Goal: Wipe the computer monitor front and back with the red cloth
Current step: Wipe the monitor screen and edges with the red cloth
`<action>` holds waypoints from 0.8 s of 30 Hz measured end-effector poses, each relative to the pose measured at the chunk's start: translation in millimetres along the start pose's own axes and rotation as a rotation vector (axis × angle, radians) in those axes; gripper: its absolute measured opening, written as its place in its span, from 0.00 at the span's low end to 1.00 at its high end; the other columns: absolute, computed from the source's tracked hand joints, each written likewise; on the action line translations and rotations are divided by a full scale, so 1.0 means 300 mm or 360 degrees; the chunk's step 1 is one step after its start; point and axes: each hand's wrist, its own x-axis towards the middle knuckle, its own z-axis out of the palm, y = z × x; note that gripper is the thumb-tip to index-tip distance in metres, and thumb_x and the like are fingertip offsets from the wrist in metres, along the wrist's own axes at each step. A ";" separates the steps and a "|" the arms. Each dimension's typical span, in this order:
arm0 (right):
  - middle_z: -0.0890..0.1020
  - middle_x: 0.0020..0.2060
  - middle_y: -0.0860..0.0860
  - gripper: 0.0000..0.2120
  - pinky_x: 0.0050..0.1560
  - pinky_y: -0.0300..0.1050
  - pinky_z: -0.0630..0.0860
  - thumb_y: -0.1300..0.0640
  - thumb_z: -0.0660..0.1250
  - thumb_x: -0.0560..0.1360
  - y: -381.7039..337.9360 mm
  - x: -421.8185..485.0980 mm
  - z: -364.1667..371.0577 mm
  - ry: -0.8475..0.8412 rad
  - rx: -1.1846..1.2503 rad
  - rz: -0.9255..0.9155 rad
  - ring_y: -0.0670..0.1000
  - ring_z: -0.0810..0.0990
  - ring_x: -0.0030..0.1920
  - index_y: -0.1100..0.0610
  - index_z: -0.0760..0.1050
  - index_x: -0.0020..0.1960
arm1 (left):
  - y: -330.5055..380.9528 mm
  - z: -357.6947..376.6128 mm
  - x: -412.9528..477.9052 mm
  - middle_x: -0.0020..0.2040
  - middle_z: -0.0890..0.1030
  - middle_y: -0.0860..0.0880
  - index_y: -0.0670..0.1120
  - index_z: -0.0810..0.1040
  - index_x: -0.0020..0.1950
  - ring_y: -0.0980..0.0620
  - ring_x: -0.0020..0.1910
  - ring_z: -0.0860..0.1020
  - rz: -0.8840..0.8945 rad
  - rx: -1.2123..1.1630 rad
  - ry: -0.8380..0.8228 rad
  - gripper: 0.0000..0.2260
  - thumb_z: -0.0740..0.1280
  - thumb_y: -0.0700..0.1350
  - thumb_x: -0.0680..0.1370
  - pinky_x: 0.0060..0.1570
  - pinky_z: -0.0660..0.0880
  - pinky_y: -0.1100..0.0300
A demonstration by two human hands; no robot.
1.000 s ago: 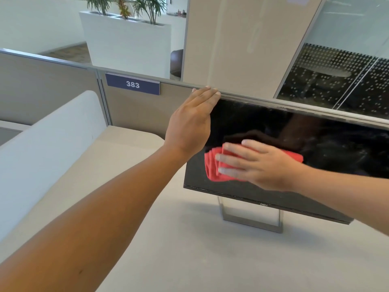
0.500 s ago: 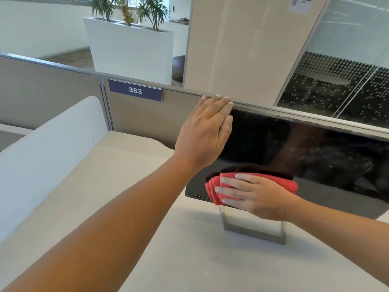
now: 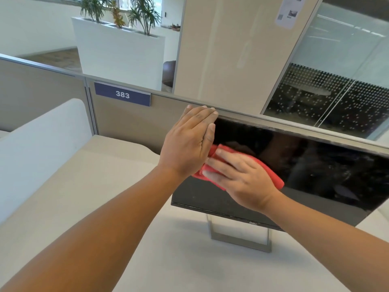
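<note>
A beige desk (image 3: 189, 260) fills the near area. A grey partition (image 3: 130, 123) with plate (image 3: 122, 94) 383 runs along its far edge. Far left stands a white planter (image 3: 117, 51); far right, a dotted glass wall (image 3: 336, 85).

We logged: a pale bench (image 3: 168, 260); behind it a grey partition (image 3: 42, 95) bearing a blue plate (image 3: 122, 94) marked 383; a white side screen (image 3: 37, 144) at left; beyond, a white planter (image 3: 117, 51) holding green plants (image 3: 143, 13); a dotted glass wall (image 3: 326, 98); a paper notice (image 3: 289, 12).
</note>
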 end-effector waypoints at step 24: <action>0.75 0.70 0.54 0.23 0.75 0.54 0.63 0.61 0.71 0.76 -0.081 0.150 0.010 -0.0146 0.0313 -0.0008 0.57 0.70 0.73 0.55 0.73 0.70 | 0.048 -0.028 0.005 0.63 0.81 0.47 0.43 0.80 0.65 0.51 0.67 0.74 -0.0235 -0.0039 -0.0050 0.20 0.52 0.47 0.84 0.74 0.60 0.59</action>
